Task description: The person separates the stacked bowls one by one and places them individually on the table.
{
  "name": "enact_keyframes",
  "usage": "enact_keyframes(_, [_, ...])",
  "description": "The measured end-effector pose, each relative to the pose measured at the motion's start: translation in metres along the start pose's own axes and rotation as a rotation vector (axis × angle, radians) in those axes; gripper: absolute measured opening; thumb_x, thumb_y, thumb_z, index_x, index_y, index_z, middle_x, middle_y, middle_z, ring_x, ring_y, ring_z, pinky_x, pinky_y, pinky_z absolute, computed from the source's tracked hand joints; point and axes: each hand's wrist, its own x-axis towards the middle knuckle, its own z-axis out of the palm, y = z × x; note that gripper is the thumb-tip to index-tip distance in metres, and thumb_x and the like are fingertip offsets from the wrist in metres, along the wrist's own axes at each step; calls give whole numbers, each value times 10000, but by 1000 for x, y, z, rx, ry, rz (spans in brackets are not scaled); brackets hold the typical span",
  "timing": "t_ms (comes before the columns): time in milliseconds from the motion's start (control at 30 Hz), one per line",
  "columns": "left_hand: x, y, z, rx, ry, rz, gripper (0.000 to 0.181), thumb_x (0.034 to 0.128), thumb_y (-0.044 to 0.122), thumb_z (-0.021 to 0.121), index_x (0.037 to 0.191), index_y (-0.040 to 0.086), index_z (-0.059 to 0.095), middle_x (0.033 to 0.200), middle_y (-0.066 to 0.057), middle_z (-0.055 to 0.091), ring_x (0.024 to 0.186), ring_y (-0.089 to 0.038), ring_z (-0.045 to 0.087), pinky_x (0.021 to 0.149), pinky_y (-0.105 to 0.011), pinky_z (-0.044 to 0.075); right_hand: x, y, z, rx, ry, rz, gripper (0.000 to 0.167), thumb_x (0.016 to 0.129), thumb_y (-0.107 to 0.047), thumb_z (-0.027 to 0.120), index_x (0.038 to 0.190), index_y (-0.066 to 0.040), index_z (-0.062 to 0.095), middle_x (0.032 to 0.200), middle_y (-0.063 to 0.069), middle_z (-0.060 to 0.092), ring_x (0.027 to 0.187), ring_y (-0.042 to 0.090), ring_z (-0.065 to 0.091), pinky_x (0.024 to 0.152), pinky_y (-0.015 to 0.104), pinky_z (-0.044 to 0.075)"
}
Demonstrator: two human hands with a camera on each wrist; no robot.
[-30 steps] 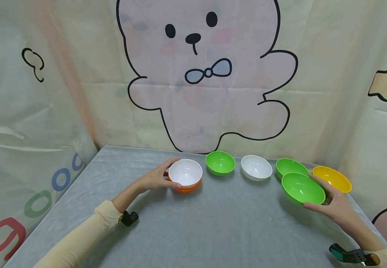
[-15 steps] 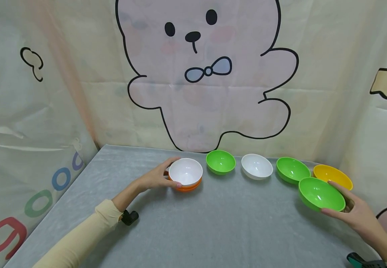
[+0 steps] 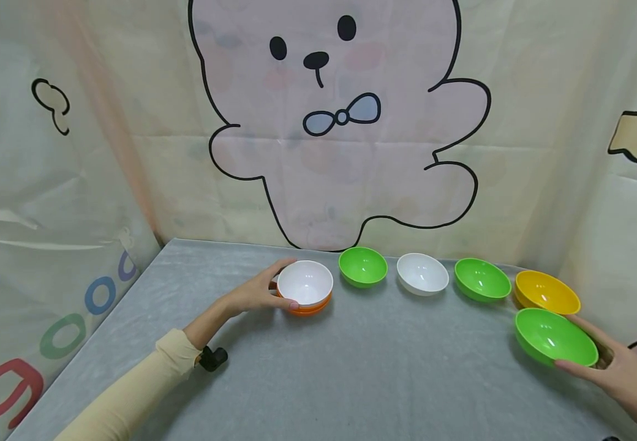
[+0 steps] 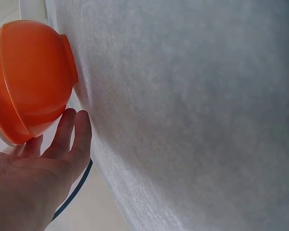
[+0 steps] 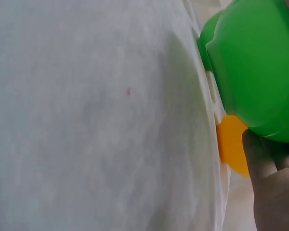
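Note:
On the left, my left hand (image 3: 258, 293) grips the side of a small stack of orange bowls (image 3: 305, 283) with white insides, thumb at the near side. Two nested orange walls show in the left wrist view, where the lower bowl's (image 4: 43, 72) foot is at the cloth. At the far right my right hand (image 3: 618, 367) holds a green bowl (image 3: 555, 337) by its rim, thumb in front. The right wrist view shows this green bowl (image 5: 260, 72) raised off the cloth, its mouth facing up in the head view.
Along the back edge of the grey cloth-covered table (image 3: 384, 380) stand a green bowl (image 3: 362, 267), a white bowl (image 3: 422, 274), another green bowl (image 3: 482, 280) and a yellow bowl (image 3: 547, 292). The yellow bowl is just behind the held one. A printed curtain (image 3: 147, 153) hangs behind.
My right hand has carried the green bowl rightward and toward me, away from the standing green bowl to in front of the yellow one. My left hand and the orange stack have stayed put.

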Motion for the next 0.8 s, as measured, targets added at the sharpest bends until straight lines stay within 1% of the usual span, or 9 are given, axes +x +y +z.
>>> enact_keyframes(233, [1, -1, 0, 3, 0, 6, 977, 839, 307, 856, 1598, 120, 269, 1492, -104, 423, 1246, -329, 502, 1003, -479, 456, -3, 16, -3, -34, 0, 105, 935, 921, -235, 794, 1641, -217, 198, 1380, -333, 287, 1065, -157, 298, 729, 27, 322])
enact_keyframes(333, [2, -2, 0, 3, 1, 2, 980, 838, 307, 857, 1598, 116, 268, 1490, -103, 424, 1239, -328, 506, 999, -479, 458, -4, 23, -5, -14, -1, 126, 944, 941, -229, 772, 1646, -210, 144, 1458, -292, 228, 1112, -187, 265, 788, 17, 300])
enact_keyframes(400, [2, -2, 0, 2, 1, 0, 984, 837, 309, 857, 1599, 114, 265, 1491, -104, 423, 1236, -328, 509, 998, -479, 459, -5, 28, -6, -15, 3, 137, 956, 946, -226, 766, 1646, -197, 115, 1577, -176, 171, 1132, -202, 239, 819, 1, 266])
enact_keyframes(467, [2, -1, 0, 4, 1, -1, 986, 837, 315, 856, 1599, 115, 264, 1494, -104, 421, 1238, -326, 507, 1000, -477, 458, -5, 31, -7, -41, 9, 154, 979, 946, -256, 765, 1644, -167, 84, 1657, 26, 116, 1130, -201, 222, 810, -14, 227])
enact_keyframes(533, [1, -1, 0, 1, 1, -4, 978, 836, 318, 858, 1597, 133, 272, 1491, -101, 424, 1238, -325, 508, 999, -478, 458, -5, 33, -8, -63, 4, 169, 999, 946, -288, 763, 1641, -139, 60, 1646, 234, 84, 1119, -199, 216, 796, -18, 219])
enact_keyframes(567, [1, 0, 0, 1, 1, -5, 973, 835, 317, 859, 1595, 144, 277, 1490, -98, 427, 1237, -324, 508, 999, -477, 458, -5, 34, -9, -70, 0, 170, 1004, 945, -293, 764, 1639, -124, 58, 1629, 287, 88, 1109, -197, 219, 787, -16, 221])
enact_keyframes(667, [1, 0, 0, 1, 2, -7, 959, 833, 313, 861, 1590, 169, 290, 1485, -92, 432, 1239, -321, 506, 1001, -475, 455, -7, 38, -9, -55, -13, 152, 990, 957, -271, 751, 1637, -107, 51, 1655, 33, 111, 1100, -211, 222, 810, -18, 214])
enact_keyframes(733, [1, 0, 0, 5, 2, -7, 964, 834, 313, 861, 1592, 157, 286, 1487, -94, 431, 1239, -321, 508, 1003, -475, 455, -9, 39, -8, -25, -20, 133, 970, 969, -228, 736, 1636, -103, 44, 1559, -193, 137, 1100, -231, 211, 849, -20, 196])
enact_keyframes(800, [2, -1, 0, 8, 2, -6, 972, 835, 318, 859, 1594, 135, 280, 1491, -98, 428, 1246, -317, 503, 1009, -475, 454, -10, 40, -7, -13, -20, 115, 963, 974, -200, 727, 1635, -95, 34, 1406, -307, 187, 1101, -244, 196, 869, -26, 161])
